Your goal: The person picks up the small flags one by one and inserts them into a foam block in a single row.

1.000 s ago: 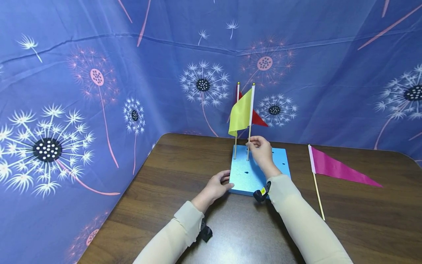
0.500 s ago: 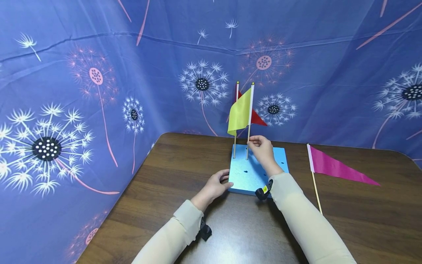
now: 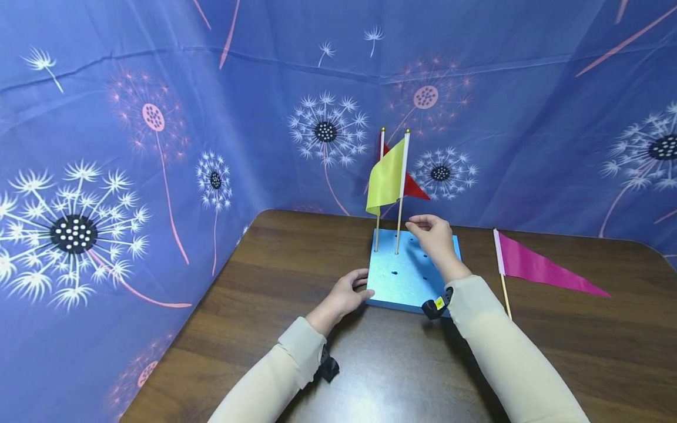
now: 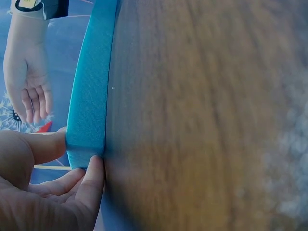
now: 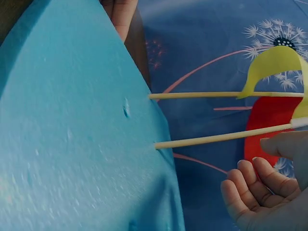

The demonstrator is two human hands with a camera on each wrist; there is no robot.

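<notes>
A: Blue dandelion-print cloth (image 3: 233, 106) at the back, dark brown wood-grain counter (image 3: 296, 264) below. And nearest?

B: At the near-left corner of a flat light-blue board (image 3: 391, 291), perhaps foam: the left grip (image 3: 344, 295), narrowed to a pinch on the edge.

A: Any danger there?

B: Possibly. With that pinch loosened too soon, easy to slide or tip the board, probably a light one.

A: To the right?

B: Flat on the counter, a triangular magenta cloth flag (image 3: 536, 264) on a pale wooden stick, lower end hidden by the beige right sleeve (image 3: 508, 346). Liable to be dragged or rolled by a careless sweep of that sleeve.

A: Farther in?

B: Over the board's far part, the right grip (image 3: 433, 235): holding nothing, fingers loosely bent, just beside the stick of a yellow cloth flag (image 3: 385, 179) but apart from it.

A: Main worry?

B: With any leftward swing, a knock to that nearly upright stick; with a shallow seat, perhaps a toppled flag. Depth inside the hole impossible to judge.

A: And beyond?

B: Planted just left, a red triangular cloth flag (image 3: 415, 188), partly behind the yellow cloth. Touching or not, hard to tell. Once snagged together, likely to lean as a pair.
</notes>
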